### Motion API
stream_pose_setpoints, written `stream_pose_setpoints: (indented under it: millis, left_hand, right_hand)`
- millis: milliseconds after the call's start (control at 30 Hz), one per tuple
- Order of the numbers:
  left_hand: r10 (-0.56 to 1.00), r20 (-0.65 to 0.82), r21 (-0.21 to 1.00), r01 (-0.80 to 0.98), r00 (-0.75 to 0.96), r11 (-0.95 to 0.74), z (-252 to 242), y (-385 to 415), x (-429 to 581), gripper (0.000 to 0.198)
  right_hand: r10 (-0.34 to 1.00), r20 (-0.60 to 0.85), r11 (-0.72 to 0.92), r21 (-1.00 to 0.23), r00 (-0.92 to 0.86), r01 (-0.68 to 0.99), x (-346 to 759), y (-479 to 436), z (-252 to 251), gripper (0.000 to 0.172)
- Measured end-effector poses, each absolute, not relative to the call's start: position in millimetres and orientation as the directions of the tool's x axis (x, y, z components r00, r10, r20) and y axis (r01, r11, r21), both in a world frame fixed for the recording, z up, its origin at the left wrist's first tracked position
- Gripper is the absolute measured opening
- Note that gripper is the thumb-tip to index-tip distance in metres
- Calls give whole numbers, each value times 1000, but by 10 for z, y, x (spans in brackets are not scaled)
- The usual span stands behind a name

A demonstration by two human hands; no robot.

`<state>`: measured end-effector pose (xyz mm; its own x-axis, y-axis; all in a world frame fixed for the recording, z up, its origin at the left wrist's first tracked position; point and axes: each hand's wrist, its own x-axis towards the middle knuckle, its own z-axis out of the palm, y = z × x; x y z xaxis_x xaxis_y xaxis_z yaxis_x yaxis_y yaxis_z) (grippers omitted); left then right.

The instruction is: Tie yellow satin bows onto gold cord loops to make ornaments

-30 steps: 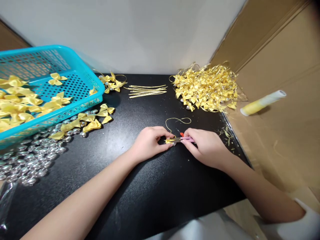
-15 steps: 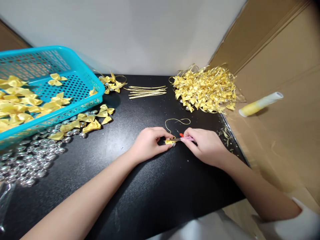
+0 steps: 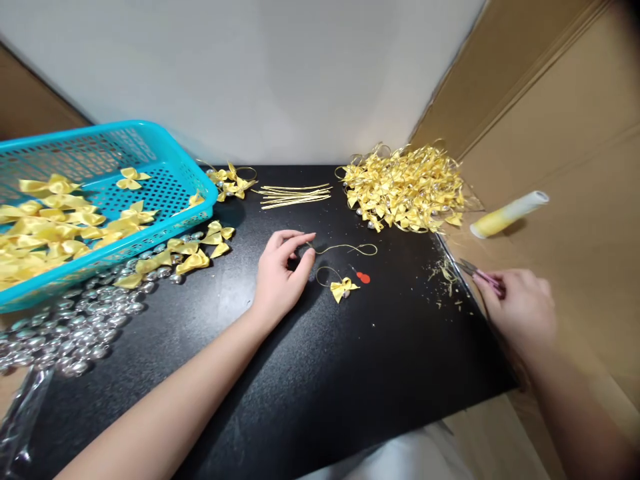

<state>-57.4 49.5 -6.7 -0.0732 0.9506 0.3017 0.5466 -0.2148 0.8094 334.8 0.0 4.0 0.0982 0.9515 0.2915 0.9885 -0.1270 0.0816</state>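
Observation:
My left hand (image 3: 283,273) is over the black table, thumb and index finger closed around the end of a thin gold thread (image 3: 345,247). The thread curves away to the right across the tabletop. In front of that hand lies a yellow ribbon bow (image 3: 342,288) with a silver bell partly under it and a cord loop. A small red tag with a fine wire tip, like a needle threader (image 3: 364,277), lies beside the bow. Out past the table's right edge, my right hand (image 3: 530,310) grips small pink-handled scissors (image 3: 481,275), blades pointing to the table.
A turquoise basket (image 3: 170,143) of yellow bows stands left, with silver bells (image 3: 75,320) and loose bows before it. Gold cords (image 3: 295,196) lie at the back. A heap of finished-looking bows (image 3: 405,190) sits back right, near a tube (image 3: 510,213) and thread scraps (image 3: 445,273).
My right hand has carried the scissors away to the right, beyond the table edge. My left hand has let go of the bow, moved up and left, and taken the thread.

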Motion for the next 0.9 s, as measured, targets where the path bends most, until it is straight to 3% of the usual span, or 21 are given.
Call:
stream_pose_setpoints:
  millis: [67, 167, 267, 333, 400, 567, 667, 800, 900]
  left_hand:
    - [958, 279, 710, 685, -62, -162, -6, 489, -576, 17]
    - [998, 38, 562, 824, 54, -66, 136, 455, -552, 27]
    - [982, -142, 448, 893, 123, -47, 247, 417, -504, 33]
    - [980, -158, 401, 915, 120, -47, 269, 404, -480, 31]
    - [980, -165, 382, 923, 108, -38, 252, 401, -475, 30]
    - [990, -119, 461, 887, 76, -12, 154, 397, -507, 23]
    - [996, -72, 515, 857, 61, -15, 105, 391, -519, 24]
    - [997, -21, 683, 729, 78, -43, 64, 416, -537, 20]
    - [969, -84, 902, 431, 231, -25, 60, 446, -555, 25]
  right_hand:
    - [933, 328, -185, 73, 152, 980, 3386, -23, -14, 31]
    - [898, 412, -187, 46, 152, 981, 3257, 17, -3, 34]
    - [902, 429, 108, -126, -44, 986, 2788, 93, 115, 32]
    - [925, 321, 298, -285, -202, 911, 2332, 146, 198, 25]
    - [916, 230, 393, -345, -329, 853, 1882, 206, 240, 22]
    - [868, 136, 496, -259, -477, 829, 1326, 371, 165, 11]
    - [818, 155, 576, -211, -554, 790, 1337, 410, 96, 15]
    - [757, 332, 649, -276, -563, 709, 1412, 405, 40, 15]
    - [662, 573, 729, -344, -483, 591, 1432, 393, 19, 16]
